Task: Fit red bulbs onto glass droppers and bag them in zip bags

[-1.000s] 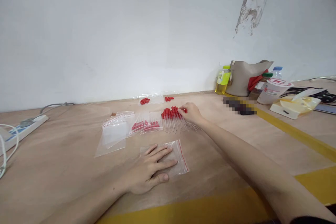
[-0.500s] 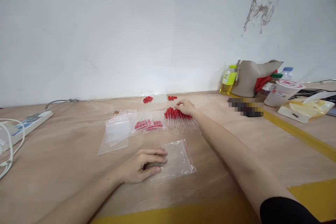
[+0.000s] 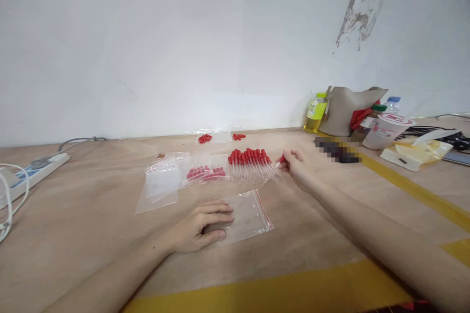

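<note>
My left hand (image 3: 205, 227) lies with fingers stretched out on a clear zip bag (image 3: 249, 215) with a red seal line. Right of a row of glass droppers (image 3: 251, 157), my right hand (image 3: 296, 166) pinches one dropper (image 3: 281, 159) by its red bulb; its tube is blurred. The row lies side by side, red bulbs to the back and thin tubes toward me. To its left are clear bags (image 3: 205, 172) with red-bulbed droppers inside. Further left lie flat clear bags (image 3: 161, 188) with a white insert.
Two small groups of red bulbs (image 3: 204, 139) lie in clear plastic by the wall. A power strip (image 3: 40, 168) with cables is at the left. At the right stand a yellow-capped bottle (image 3: 315, 113), a grey bag (image 3: 341, 110), a cup (image 3: 388, 129) and a tissue pack (image 3: 414, 154).
My right hand has moved off the row to the right and toward me, with a dropper in its fingers. The left hand stays on the zip bag. The view has shifted slightly.
</note>
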Demonstrator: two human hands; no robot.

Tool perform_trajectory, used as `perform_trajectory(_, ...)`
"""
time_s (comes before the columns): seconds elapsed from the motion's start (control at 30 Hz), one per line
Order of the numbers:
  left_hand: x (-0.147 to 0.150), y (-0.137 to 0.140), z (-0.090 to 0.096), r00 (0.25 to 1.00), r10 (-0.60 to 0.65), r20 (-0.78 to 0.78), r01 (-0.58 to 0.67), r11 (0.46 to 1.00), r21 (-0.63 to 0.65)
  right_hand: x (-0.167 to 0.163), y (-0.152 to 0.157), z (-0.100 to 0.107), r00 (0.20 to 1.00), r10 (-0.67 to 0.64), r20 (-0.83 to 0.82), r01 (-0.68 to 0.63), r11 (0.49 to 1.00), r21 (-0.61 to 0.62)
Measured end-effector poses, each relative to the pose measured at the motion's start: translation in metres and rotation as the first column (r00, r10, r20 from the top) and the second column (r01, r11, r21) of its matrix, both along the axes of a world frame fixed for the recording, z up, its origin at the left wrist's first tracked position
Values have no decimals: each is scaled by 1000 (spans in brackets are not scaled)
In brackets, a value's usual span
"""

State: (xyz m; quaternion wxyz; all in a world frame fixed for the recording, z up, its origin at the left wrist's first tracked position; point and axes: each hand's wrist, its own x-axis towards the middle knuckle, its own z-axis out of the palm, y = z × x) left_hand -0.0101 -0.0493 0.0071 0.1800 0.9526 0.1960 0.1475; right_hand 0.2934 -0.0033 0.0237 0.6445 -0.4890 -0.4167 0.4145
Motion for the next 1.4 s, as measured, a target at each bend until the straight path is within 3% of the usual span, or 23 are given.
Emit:
perform_trajectory(0.17, 1, 1, 1, 1000, -1, 2, 1, 1000, -9, -2, -32, -31, 981, -12, -194, -8, 995, -103)
perform_trajectory(0.4, 0, 1, 0, 1000, 12, -16, -12, 1000, -3, -9, -35, -39, 992, 70, -107, -75, 996, -48)
perform_trajectory(0.6, 0, 1, 0, 1000, 19, -2, -19, 1000, -21, -12, -41, -39, 972, 126, -196, -150, 982, -113)
perform_trajectory(0.77, 0, -1, 0, 997, 79, -6, -80, 995, -59, -19, -52, -34, 902, 372, -221, -410, 898, -159)
perform_trajectory(0.87, 0, -2, 1, 994, 105, -22, -107, 992, -66, -17, -57, -33, 851, 525, -2, -520, 842, -146)
perform_trajectory(1.03, 1, -1, 1, 994, 106, -29, -108, 993, -58, -12, -59, -36, 733, 616, 289, -596, 786, -164)
perform_trajectory(1.2, 4, -2, 1, 995, 101, -16, -102, 992, -77, -18, -62, -36, 694, 661, 287, -655, 744, -131)
perform_trajectory(1.4, 7, -2, 1, 995, 97, -24, -99, 993, -68, -28, -67, -27, 629, 752, 197, -754, 652, -84)
